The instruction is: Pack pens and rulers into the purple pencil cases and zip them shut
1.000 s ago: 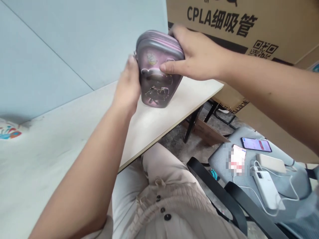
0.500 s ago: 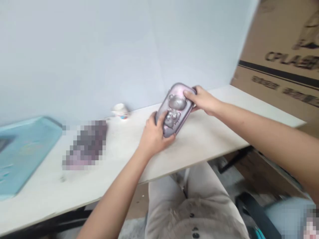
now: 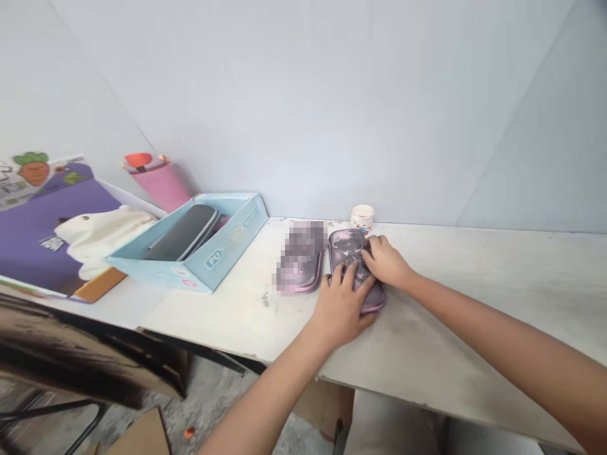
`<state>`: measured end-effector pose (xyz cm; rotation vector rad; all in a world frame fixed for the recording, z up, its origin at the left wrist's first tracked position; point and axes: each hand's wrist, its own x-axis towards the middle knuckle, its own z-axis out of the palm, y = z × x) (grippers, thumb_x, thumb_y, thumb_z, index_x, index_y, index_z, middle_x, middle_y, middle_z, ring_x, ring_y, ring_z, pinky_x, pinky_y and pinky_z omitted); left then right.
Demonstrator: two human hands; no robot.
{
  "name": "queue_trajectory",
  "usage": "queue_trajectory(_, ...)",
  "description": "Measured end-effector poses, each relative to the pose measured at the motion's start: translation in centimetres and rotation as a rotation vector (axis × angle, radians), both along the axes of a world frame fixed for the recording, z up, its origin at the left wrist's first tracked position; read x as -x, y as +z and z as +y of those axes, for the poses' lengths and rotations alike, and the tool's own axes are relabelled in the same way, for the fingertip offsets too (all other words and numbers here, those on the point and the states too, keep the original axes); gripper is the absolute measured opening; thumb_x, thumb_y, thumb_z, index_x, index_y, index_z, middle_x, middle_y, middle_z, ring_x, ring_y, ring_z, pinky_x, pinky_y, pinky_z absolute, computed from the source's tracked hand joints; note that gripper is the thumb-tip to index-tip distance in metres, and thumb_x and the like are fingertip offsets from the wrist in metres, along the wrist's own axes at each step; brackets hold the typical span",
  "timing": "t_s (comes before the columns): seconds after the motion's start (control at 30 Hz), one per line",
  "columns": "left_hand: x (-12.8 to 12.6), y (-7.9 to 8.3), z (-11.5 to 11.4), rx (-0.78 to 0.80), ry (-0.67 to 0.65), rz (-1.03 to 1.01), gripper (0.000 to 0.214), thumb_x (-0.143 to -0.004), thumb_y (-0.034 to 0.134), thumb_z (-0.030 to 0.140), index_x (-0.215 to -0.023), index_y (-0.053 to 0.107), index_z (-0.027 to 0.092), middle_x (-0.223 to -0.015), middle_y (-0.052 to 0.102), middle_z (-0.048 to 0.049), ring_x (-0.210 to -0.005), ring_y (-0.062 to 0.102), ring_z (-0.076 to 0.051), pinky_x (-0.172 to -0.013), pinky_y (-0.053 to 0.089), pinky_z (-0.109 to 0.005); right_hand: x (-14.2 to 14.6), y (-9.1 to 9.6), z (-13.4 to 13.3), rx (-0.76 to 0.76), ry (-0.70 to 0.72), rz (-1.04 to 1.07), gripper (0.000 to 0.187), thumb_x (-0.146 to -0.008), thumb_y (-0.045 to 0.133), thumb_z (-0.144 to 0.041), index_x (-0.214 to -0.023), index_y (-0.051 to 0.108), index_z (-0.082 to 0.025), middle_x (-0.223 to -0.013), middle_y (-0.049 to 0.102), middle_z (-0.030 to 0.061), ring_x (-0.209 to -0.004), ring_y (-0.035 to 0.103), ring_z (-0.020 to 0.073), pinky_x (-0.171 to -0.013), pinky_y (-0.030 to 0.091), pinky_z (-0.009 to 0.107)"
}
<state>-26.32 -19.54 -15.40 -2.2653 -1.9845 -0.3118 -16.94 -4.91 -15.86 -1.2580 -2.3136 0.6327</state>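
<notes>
A purple-grey hard pencil case (image 3: 348, 241) with a raised cartoon figure on its lid lies on the white table, partly covered by my hands. My left hand (image 3: 337, 306) grips its near end, fingers over the lid and thumb along the right side. Around the case's right edge curls my right hand (image 3: 387, 262), its thumb on the lid. Just left of them is a similar pinkish-purple case (image 3: 307, 278), mostly blurred by pixelation. Behind the held case stands a small white cup (image 3: 362, 218) with a coloured print.
To the left sits a light-blue open box (image 3: 246, 229) holding a dark grey case (image 3: 183, 232). Farther left are a purple carton (image 3: 28, 218) with a carrot picture, a white cloth-like item (image 3: 102, 237) and a pink item (image 3: 164, 186) against the wall.
The pencil case has come down from a tilted hold above the table to lie beside the other case. My view has swung left, bringing the blue box fully into sight.
</notes>
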Motion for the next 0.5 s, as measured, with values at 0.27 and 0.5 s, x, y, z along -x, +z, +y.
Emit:
queue_trajectory(0.27, 9.3, 2.5, 2.0, -0.283, 0.161, -0.250, 0.043, -0.081, 0.047, 0.045, -0.119, 0.049, 0.024, -0.128, 0.044, -0.0116, -0.122, 0.038, -0.027, -0.100, 0.030, -0.048, 4.3, 2.1, -1.5, -0.374, 0.305, -0.220, 0.029, -0.086, 0.037, -0.031, -0.104, 0.051, -0.013, -0.108, 0.053, 0.0150, -0.104, 0.046, 0.0253, -0.088, 0.035, 0.038)
queue_trajectory(0.5, 16.3, 1.2, 3.1, 0.016, 0.793, -0.954, 0.057, -0.064, 0.059, 0.060, -0.092, 0.059, 0.010, -0.092, 0.066, -0.0201, -0.091, 0.062, -0.031, -0.076, 0.046, -0.036, 8.0, 2.4, -5.1, -0.391, 0.589, -0.318, 0.031, -0.086, 0.039, -0.035, -0.097, 0.054, -0.011, -0.094, 0.062, 0.0136, -0.096, 0.053, 0.0249, -0.093, 0.030, 0.044)
